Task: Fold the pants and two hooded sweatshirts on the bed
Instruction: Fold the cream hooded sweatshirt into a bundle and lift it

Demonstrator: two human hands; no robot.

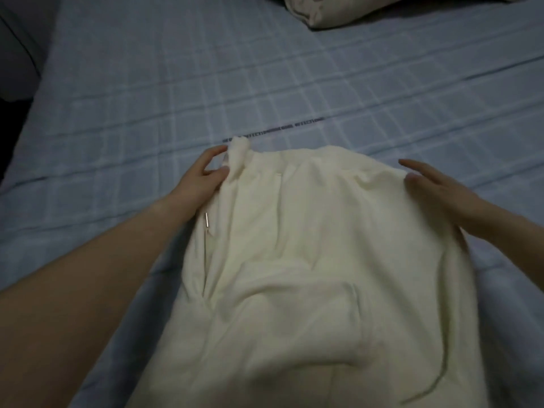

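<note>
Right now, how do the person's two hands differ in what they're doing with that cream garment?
The left hand pinches a bunched far corner of the cream garment between thumb and fingers; the right hand grips nothing. The left hand's fingers are curled, while the right hand's are straight, lying by the opposite far corner. Both hands are at the garment's far edge, over the blue checked sheet.

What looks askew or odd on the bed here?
Nothing looks damaged. The cream fabric garment lies rumpled on the blue checked bedsheet: its far-left corner bunches up where the left hand pinches it, and a thin cord trails loose at lower right.
</note>
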